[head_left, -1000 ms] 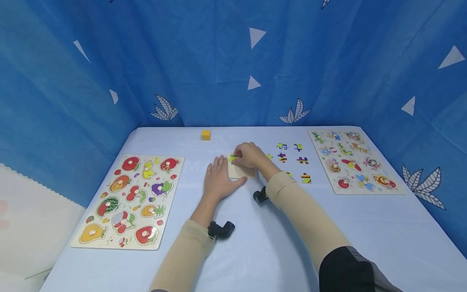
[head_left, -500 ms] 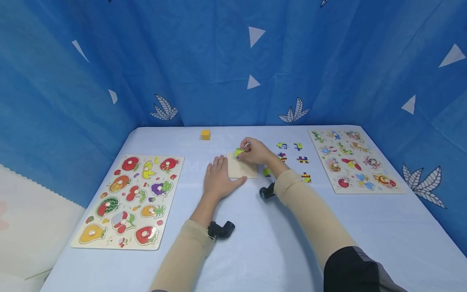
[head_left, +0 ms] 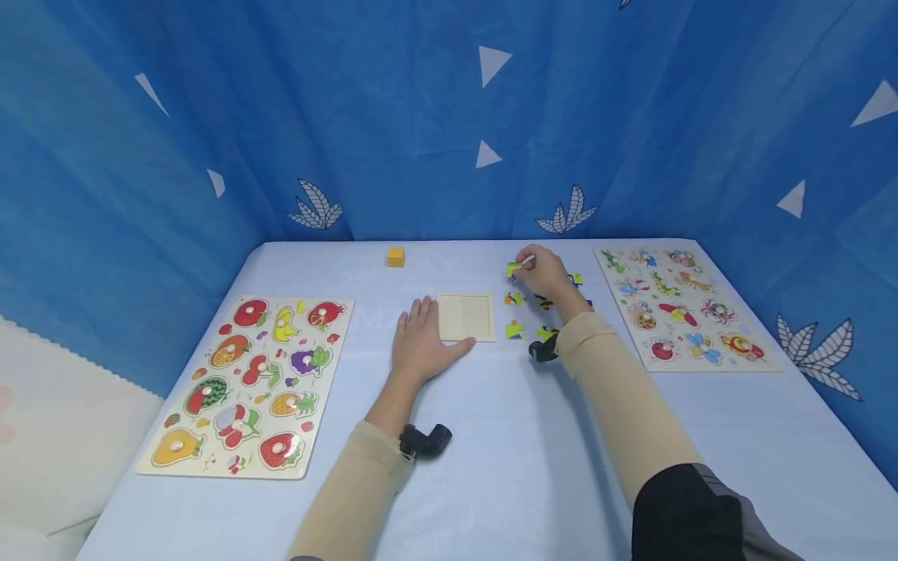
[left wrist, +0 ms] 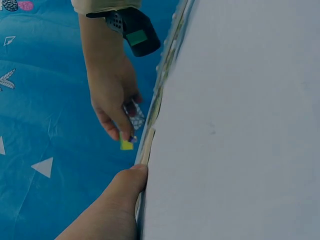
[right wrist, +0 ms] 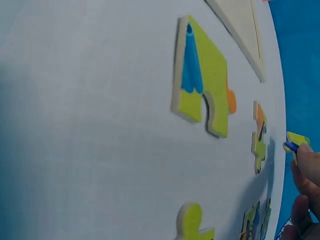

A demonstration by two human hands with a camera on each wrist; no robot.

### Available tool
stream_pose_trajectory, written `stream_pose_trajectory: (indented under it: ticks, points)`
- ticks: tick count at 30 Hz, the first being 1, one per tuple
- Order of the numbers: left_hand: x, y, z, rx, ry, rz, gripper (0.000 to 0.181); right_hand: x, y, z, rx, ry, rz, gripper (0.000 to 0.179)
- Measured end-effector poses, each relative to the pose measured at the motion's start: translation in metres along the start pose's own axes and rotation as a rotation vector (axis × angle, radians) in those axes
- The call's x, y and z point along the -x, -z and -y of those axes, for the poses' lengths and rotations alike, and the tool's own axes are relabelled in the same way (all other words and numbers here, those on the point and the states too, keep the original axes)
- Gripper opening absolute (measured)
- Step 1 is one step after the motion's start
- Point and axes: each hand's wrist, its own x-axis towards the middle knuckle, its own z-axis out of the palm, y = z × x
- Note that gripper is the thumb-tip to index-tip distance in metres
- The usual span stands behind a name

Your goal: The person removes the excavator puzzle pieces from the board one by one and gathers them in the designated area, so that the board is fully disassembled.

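My right hand [head_left: 546,274] pinches a yellow-green jigsaw piece [head_left: 514,269] between thumb and fingers, above the back left of the loose jigsaw pieces. In the right wrist view, the pinched piece [right wrist: 299,138] shows at the right edge, raised over the table. A small square wooden puzzle tray [head_left: 492,318] lies at the middle, its inside bare. Flat along the tray's left side rests my left hand [head_left: 421,343], fingers straight and thumb spread along the front rim. In the left wrist view, the left thumb [left wrist: 131,182] lies at the tray's edge.
Several loose jigsaw pieces [head_left: 514,329] lie right of the tray, some under the right arm. A fruit peg board [head_left: 323,421] lies at left, an insect-and-animal board [head_left: 701,366] at right. A yellow cube [head_left: 396,257] stands at the back. Blue curtain [head_left: 421,117] walls the table.
The right hand has lifted the yellow-green piece off the tray and carried it right, to the back left of the loose pieces. The left hand has stayed put.
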Motion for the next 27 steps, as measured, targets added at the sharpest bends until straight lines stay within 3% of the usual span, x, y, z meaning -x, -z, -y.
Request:
stream_pose_trajectory:
  ticks: [10, 22, 27]
  points:
    - [0.003, 0.000, 0.001, 0.000, 0.001, 0.007, 0.114, 0.008, -0.007, 0.002, 0.153, 0.013, -0.044, 0.024]
    - [0.001, -0.003, -0.002, -0.007, -0.012, 0.013, 0.113, 0.010, -0.013, 0.001, 0.560, 0.131, -0.152, 0.039]
    - [0.001, -0.001, -0.002, -0.011, -0.004, 0.021, 0.114, 0.012, -0.010, 0.003, 0.522, 0.182, -0.211, 0.032]
